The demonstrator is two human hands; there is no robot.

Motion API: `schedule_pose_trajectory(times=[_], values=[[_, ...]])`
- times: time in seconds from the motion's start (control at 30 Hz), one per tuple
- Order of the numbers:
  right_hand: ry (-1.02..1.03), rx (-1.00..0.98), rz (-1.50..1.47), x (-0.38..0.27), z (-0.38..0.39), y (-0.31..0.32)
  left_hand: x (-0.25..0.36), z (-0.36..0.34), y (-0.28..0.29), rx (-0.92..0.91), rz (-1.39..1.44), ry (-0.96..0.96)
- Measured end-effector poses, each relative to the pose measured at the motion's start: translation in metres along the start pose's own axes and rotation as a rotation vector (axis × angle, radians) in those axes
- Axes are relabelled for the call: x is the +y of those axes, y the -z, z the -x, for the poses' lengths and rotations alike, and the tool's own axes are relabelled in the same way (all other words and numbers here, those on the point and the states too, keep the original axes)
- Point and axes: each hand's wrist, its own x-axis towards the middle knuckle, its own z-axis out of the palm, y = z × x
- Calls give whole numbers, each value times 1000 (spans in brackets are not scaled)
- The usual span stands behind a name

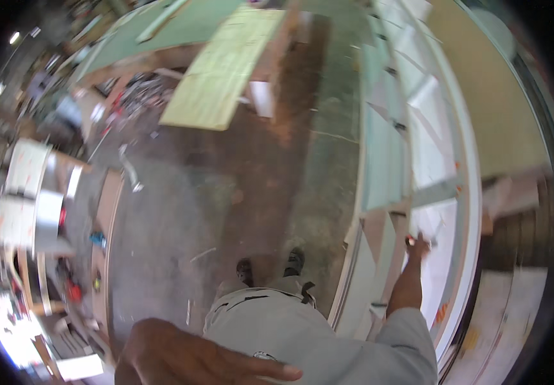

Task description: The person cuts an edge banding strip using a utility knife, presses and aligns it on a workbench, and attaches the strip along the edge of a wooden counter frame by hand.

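Note:
My left hand (193, 359) is close in at the lower edge, in front of my light shirt, its back up. One finger stretches out to the right, and nothing shows in the hand. Far to the right, my right hand (419, 247) reaches over a long white cabinet frame (469, 231) with inner rails and pale panels. Its fingers look closed beside a rail, around something small and blurred that I cannot make out. Several dark hinge-like fittings (400, 126) sit along the frame's inner rail.
A pale yellow-green board (225, 70) juts from a green-topped table (142, 48) ahead. A long brown plank (105, 231) lies on the floor at the left, near white box-like pieces (23, 221). A large beige panel (495, 90) stands behind the frame.

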Motion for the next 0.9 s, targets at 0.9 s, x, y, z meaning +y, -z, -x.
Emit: schedule_pose_trajectory(times=[0.9], values=[[598,-1058,-759,-312,572,9,412,469,-72,-32,-831,-143]])
